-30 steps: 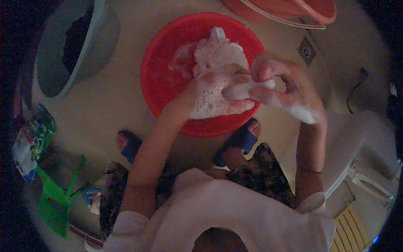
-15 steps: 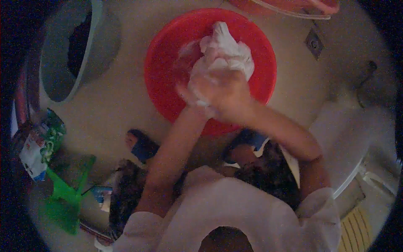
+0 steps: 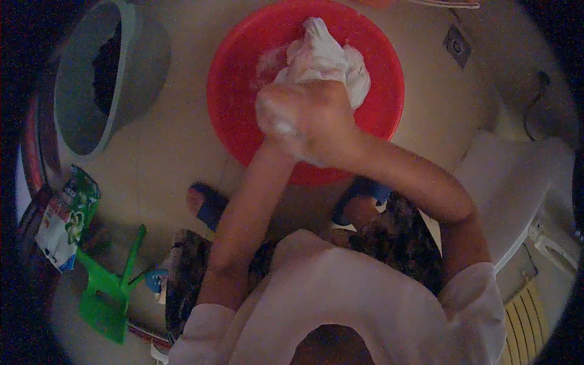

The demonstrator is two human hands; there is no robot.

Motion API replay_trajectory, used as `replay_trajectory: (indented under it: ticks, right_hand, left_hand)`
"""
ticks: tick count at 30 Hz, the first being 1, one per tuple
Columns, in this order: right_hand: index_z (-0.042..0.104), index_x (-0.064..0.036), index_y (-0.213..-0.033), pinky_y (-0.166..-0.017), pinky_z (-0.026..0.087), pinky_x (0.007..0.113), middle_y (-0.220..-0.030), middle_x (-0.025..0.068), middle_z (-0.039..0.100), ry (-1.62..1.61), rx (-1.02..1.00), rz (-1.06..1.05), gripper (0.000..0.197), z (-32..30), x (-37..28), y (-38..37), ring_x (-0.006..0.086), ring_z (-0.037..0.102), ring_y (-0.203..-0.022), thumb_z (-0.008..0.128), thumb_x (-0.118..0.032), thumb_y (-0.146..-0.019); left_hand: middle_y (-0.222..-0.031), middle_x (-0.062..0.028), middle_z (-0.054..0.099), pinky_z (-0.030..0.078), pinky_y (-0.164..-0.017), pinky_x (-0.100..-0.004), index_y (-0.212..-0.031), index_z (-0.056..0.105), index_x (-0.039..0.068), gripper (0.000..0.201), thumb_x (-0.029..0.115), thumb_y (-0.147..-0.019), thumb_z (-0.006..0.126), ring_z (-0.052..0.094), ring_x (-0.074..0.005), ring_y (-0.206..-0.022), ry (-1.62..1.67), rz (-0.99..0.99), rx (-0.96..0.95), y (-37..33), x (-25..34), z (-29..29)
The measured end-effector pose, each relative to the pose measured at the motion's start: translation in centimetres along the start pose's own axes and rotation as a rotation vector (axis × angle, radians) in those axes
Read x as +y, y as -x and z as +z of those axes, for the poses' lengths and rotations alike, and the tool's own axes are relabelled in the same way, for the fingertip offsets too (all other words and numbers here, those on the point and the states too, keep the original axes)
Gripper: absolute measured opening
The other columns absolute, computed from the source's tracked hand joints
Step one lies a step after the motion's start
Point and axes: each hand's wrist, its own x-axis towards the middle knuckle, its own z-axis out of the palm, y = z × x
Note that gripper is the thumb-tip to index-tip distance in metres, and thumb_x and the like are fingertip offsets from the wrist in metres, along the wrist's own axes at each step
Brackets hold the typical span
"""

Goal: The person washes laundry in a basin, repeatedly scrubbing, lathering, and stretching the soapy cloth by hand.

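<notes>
A wet white cloth (image 3: 322, 55) is bunched up inside a round red basin (image 3: 234, 100) on the floor in front of me. My right hand (image 3: 325, 109) is closed over the near end of the cloth. Pressed against it is my left hand (image 3: 275, 115), curled with its knuckles upward and white suds about the wrist. The two hands meet above the basin's near half, and the fingertips and part of the cloth are hidden beneath them. Foam streaks the basin wall left of the cloth.
At the far left stands a grey-green tub (image 3: 137, 67) holding something dark. A green and white packet (image 3: 70, 216) and a green dustpan (image 3: 106, 304) lie at left. My feet in dark slippers (image 3: 210, 204) flank the basin's near side. A floor drain (image 3: 456, 45) sits at far right, near a white fixture (image 3: 505, 176).
My hands have drawn closer together and look less blurred, tightened over the cloth's near end. The basin and the floor around it have shifted slightly in the view.
</notes>
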Motion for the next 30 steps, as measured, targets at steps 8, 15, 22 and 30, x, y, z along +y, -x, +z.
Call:
replay_trajectory:
  ticks: [8,15,22,30]
  right_hand:
    - [0.056,-0.0031,-0.092,-0.061,0.046,0.033,-0.076,0.0113,0.059,0.802,-0.784,0.054,0.034,-3.4,-10.3,-6.3,0.0229,0.059,-0.070,0.056,-0.032,-0.075]
    - [0.059,-0.0063,-0.089,-0.071,0.042,0.026,-0.083,0.0006,0.058,0.499,-0.708,0.417,0.021,-0.1,-15.8,-9.4,0.0122,0.053,-0.077,0.055,-0.022,-0.076]
    - [0.055,-0.0039,-0.090,-0.072,0.043,0.028,-0.094,0.0089,0.057,0.241,-0.349,0.402,0.024,-1.7,-16.9,-11.6,0.0160,0.054,-0.084,0.047,-0.025,-0.081]
    - [0.052,-0.0059,-0.090,-0.066,0.043,0.030,-0.084,0.0030,0.056,1.507,-0.858,-0.609,0.021,2.5,-7.6,-2.2,0.0120,0.052,-0.076,0.055,-0.013,-0.071]
  left_hand:
    - [-0.095,-0.0100,0.052,0.040,-0.074,-0.0325,-0.098,0.052,0.001,0.038,0.035,-0.084,0.043,0.050,-0.0188,-0.084,0.422,-0.563,-0.053,-2.0,7.3,-5.3]
    - [-0.078,-0.0090,0.054,0.040,-0.065,-0.0309,-0.084,0.056,0.001,0.027,0.026,-0.083,0.049,0.050,-0.0203,-0.071,0.121,-0.045,-0.200,-3.1,5.9,-9.2]
    - [-0.085,-0.0088,0.056,0.041,-0.066,-0.0300,-0.090,0.056,0.002,0.030,0.030,-0.084,0.046,0.051,-0.0197,-0.074,0.219,-0.166,-0.274,-3.7,5.2,-9.5]
    - [-0.086,-0.0064,0.051,0.044,-0.067,-0.0279,-0.099,0.050,0.007,0.032,0.034,-0.082,0.046,0.051,-0.0161,-0.080,-0.750,0.388,-0.021,-2.6,4.2,-5.8]
